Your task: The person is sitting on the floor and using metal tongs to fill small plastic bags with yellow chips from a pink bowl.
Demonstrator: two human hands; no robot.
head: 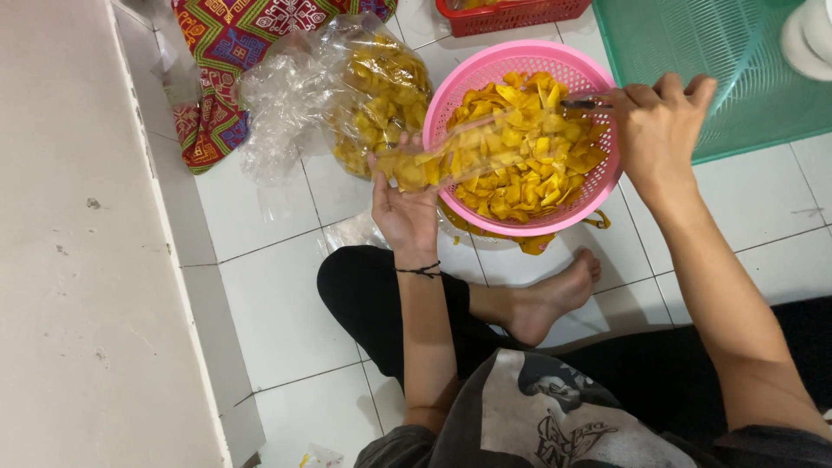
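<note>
Yellow chips (pixel 520 156) fill the pink basket (pixel 459 87) on the floor; the left hand (pixel 405 208) clamps a small clear bag (pixel 468 152) lying sideways across its rim, mouth toward the right hand (pixel 659 130), closed on a thin tool (pixel 582 105).

Red basket (pixel 511 16) cut off above.

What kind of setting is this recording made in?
Probably a home floor used for small-scale snack packing. The person sits on white floor tiles, with a pink basket of yellow chips, a big clear bag of chips beside it, and a patterned cloth.
</note>
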